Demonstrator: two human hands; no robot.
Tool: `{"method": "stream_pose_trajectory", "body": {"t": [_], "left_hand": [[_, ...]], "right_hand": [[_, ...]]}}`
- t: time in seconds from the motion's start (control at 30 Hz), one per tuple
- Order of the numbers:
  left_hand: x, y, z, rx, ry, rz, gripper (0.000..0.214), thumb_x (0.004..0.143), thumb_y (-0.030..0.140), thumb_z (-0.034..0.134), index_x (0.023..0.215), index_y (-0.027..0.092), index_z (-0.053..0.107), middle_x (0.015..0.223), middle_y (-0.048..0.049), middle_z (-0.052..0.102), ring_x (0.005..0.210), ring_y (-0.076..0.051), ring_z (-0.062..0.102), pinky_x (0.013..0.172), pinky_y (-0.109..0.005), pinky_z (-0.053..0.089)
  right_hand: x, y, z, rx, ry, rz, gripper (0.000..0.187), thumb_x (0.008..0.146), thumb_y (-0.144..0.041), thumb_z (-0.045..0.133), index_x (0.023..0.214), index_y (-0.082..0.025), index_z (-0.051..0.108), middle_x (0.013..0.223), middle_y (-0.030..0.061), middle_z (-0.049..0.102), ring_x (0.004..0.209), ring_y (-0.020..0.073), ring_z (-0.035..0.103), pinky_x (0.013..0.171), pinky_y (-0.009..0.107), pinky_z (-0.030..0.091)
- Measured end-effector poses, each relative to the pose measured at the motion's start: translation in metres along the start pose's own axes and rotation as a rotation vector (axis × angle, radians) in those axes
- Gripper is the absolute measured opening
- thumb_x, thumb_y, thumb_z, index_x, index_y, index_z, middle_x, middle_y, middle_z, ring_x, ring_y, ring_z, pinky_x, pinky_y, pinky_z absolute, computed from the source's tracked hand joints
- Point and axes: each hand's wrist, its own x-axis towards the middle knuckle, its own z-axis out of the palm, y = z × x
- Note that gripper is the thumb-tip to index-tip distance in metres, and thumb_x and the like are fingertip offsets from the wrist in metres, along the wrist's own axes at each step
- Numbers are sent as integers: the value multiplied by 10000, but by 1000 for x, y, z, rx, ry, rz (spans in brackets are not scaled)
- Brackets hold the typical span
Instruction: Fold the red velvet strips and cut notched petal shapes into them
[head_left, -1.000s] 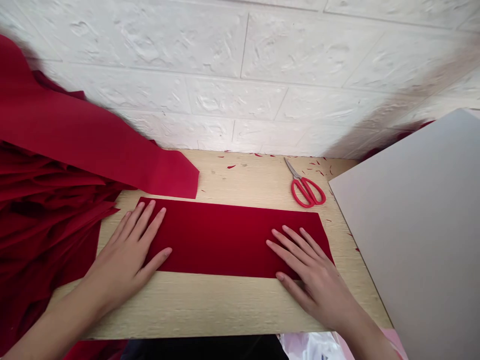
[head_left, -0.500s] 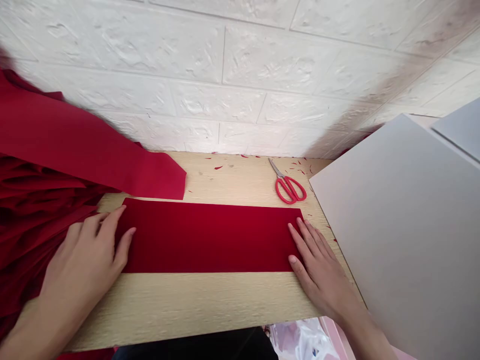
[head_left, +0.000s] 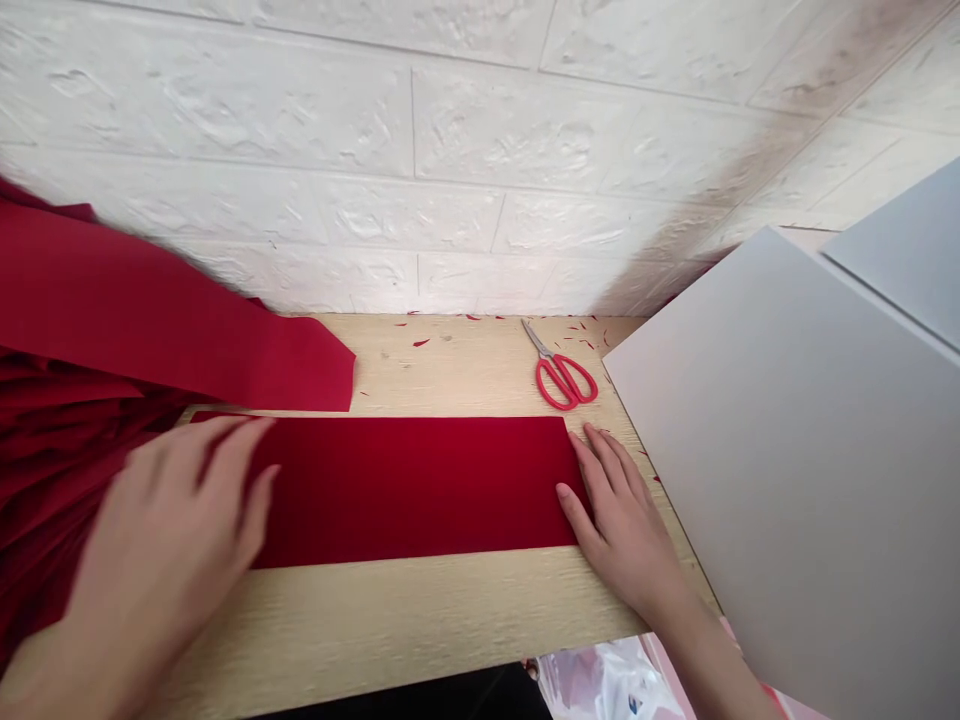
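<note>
Felt strip, dark red, rectangular: lies flat on wooden tabletop, centre of frame, long edge parallel to the tabletop's front edge.

Left hand, lower left: palm down, fingers loosely spread and extended over the strip's left end. Motion-blurred. Nothing gripped as far as can be seen.

Right hand, right of centre: flat, fingers straight and close together. Thumb and forefinger side touch the strip's right short edge; rest of hand on bare wood. Nothing held.

Change vs. 1 s ago: both hands were then well in on the strip, fingers pointing toward the wall. They have since slid apart to opp. ends, the right one almost off the felt. Strip shows no wrinkle; judged that the outward smoothing stroke is about spent.

Other items:
- Scissors, red handles, closed, beyond the strip's right end, apart from it.
- Red cloth band, upper left, end overhanging tabletop just behind the strip.
- Red cloth pile, far left.
- Grey board, right; 2nd grey board, upper right.
- Red snippets by white brick-pattern wall.
- Plastic bag, bottom edge.
</note>
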Motion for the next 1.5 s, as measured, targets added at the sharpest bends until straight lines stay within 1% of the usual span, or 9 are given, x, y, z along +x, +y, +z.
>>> {"method": "stream_pose_trajectory", "body": {"t": [0.13,0.27,0.4,0.53,0.63,0.73,0.9,1.23,1.5], "left_hand": [[79,72,-6,-2,-121,162,362,1000,255,356,1103,125,677,1128,-161,680,1063,-330,633,904,-538,548],[141,137,9,-91,-412,274,264,980,265,510,1141,107,646,1137,-163,667,1077,-308,618,906,-456,530],[175,172,25,-124,-641,208,452,863,254,708,1251,72,563,1210,-209,637,1114,-319,622,828,-382,532],[186,175,29,-132,-749,187,281,849,237,712,1085,110,626,963,-149,717,856,-269,694,679,-324,507],[183,166,32,-176,-760,271,90,902,237,639,919,149,651,979,-127,708,970,-273,668,792,-340,507],[170,153,42,-288,-614,383,97,945,233,576,961,159,636,1121,-124,654,1138,-287,572,945,-387,470],[150,136,57,-527,-421,378,148,969,247,529,1056,151,599,1056,-105,673,1009,-262,603,914,-425,482],[164,145,49,-759,-420,264,204,976,354,553,965,195,680,939,-15,734,851,-177,652,763,-302,467],[164,150,52,-823,-407,245,176,971,225,555,890,176,704,848,-2,742,754,-137,651,711,-252,444]], "right_hand": [[-2,1,1,-13,14,-6,562,1032,-384,371,1549,-167,341,1601,119,383,1500,300,291,1189,535,372],[-2,1,3,-1,46,-31,552,1031,-378,377,1540,-167,346,1591,124,395,1488,305,310,1173,545,388],[-1,1,2,55,78,-22,545,1021,-378,417,1525,-179,356,1568,130,422,1481,309,322,1168,545,391],[-2,5,-1,217,102,-5,513,1013,-384,452,1477,-175,395,1511,151,469,1444,299,370,1166,537,387],[1,9,-5,372,138,52,443,1015,-379,454,1421,-200,455,1466,142,505,1399,282,425,1147,512,403],[12,9,-10,528,173,92,358,1016,-367,468,1339,-231,542,1392,115,568,1333,260,494,1108,459,433],[37,0,-13,795,236,73,159,1005,-286,520,951,-229,659,949,30,697,882,171,652,809,305,521],[43,-5,-5,721,365,-47,96,926,-143,634,937,-230,673,854,-3,694,781,141,628,708,271,495],[41,-9,-5,831,345,94,61,894,-241,705,833,-233,711,772,-11,699,696,137,626,649,264,495]]}}
